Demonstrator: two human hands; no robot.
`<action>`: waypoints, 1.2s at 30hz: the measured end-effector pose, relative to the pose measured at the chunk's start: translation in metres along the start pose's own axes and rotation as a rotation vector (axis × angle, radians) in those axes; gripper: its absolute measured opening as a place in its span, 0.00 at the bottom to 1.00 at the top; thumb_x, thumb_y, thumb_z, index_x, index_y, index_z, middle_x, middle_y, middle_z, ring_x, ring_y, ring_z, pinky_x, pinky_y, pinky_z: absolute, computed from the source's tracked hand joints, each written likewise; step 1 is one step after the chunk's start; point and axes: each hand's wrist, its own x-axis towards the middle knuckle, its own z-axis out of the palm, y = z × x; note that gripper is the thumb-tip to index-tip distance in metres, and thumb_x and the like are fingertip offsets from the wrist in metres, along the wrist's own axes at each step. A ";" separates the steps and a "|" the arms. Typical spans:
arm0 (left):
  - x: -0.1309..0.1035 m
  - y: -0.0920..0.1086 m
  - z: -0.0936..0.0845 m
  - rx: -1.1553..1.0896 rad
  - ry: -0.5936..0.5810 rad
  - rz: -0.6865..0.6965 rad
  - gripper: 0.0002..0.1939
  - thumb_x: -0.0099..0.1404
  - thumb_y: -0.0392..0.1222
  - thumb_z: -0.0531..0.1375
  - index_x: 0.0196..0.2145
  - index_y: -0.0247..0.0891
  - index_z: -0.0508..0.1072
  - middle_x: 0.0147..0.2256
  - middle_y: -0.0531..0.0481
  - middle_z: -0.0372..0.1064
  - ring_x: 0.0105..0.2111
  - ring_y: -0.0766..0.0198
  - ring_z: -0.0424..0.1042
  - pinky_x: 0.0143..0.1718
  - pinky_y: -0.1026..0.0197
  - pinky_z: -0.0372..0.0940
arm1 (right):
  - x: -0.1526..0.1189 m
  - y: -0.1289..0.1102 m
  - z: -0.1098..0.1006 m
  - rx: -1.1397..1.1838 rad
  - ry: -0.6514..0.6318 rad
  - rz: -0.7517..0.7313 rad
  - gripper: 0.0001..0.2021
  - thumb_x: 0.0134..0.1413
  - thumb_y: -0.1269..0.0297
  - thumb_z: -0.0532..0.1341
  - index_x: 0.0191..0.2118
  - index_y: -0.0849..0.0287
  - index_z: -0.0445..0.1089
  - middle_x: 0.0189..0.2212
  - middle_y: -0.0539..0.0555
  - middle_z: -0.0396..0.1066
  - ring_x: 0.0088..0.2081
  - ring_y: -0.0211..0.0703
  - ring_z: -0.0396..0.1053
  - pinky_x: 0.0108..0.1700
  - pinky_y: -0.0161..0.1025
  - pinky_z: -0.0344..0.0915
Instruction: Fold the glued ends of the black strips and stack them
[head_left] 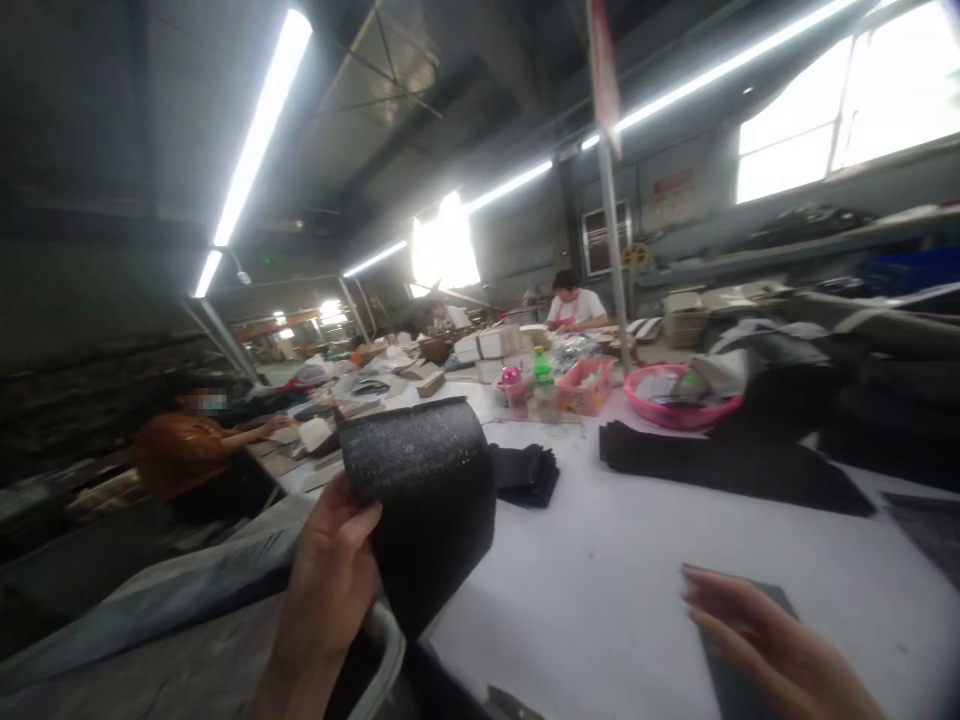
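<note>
My left hand (330,575) grips a curled black sheet of stiff fabric (427,480) by its lower left edge and holds it up over the near edge of the white table (600,590). My right hand (765,640) lies flat with fingers spread on a dark grey flat sheet (780,605) at the table's near right. A small stack of black pieces (529,470) lies just behind the held sheet.
A long pile of black fabric (735,465) lies at mid right. A pink basket (675,400), a pink tray (585,385) and bottles (544,385) stand further back. One person in orange (187,450) sits at left; others work at the far end.
</note>
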 end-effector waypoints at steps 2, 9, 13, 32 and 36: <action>-0.013 -0.012 0.037 -0.054 -0.052 -0.065 0.19 0.58 0.38 0.61 0.48 0.46 0.71 0.46 0.53 0.73 0.48 0.59 0.70 0.47 0.62 0.68 | 0.007 -0.029 0.001 -0.018 -0.190 -0.062 0.20 0.50 0.55 0.66 0.50 0.48 0.71 0.45 0.58 0.72 0.43 0.54 0.71 0.43 0.49 0.71; -0.062 -0.049 0.139 -0.173 -0.238 -0.226 0.13 0.59 0.42 0.59 0.44 0.49 0.70 0.47 0.54 0.72 0.46 0.56 0.72 0.44 0.55 0.72 | 0.016 -0.092 0.007 0.064 -0.061 -0.211 0.16 0.52 0.61 0.65 0.48 0.55 0.70 0.44 0.52 0.71 0.46 0.47 0.68 0.50 0.41 0.65; -0.079 -0.063 0.171 -0.218 -0.342 -0.297 0.12 0.61 0.44 0.60 0.44 0.48 0.70 0.47 0.52 0.71 0.45 0.56 0.72 0.44 0.54 0.72 | 0.016 -0.093 -0.018 0.183 -0.015 -0.103 0.15 0.55 0.57 0.64 0.46 0.57 0.71 0.39 0.52 0.74 0.43 0.47 0.69 0.46 0.40 0.67; -0.081 -0.081 0.194 0.226 -0.484 0.093 0.09 0.65 0.46 0.58 0.41 0.41 0.72 0.39 0.48 0.67 0.39 0.59 0.67 0.42 0.60 0.63 | -0.003 -0.082 -0.071 0.748 0.017 0.195 0.20 0.45 0.60 0.67 0.48 0.54 0.72 0.41 0.56 0.75 0.43 0.54 0.72 0.46 0.48 0.69; -0.082 -0.086 0.196 0.098 -0.513 -0.061 0.10 0.69 0.46 0.53 0.36 0.38 0.70 0.29 0.53 0.63 0.31 0.65 0.62 0.34 0.65 0.59 | -0.008 -0.084 -0.066 0.763 0.027 0.245 0.21 0.45 0.61 0.68 0.48 0.55 0.72 0.39 0.56 0.75 0.44 0.54 0.72 0.47 0.47 0.67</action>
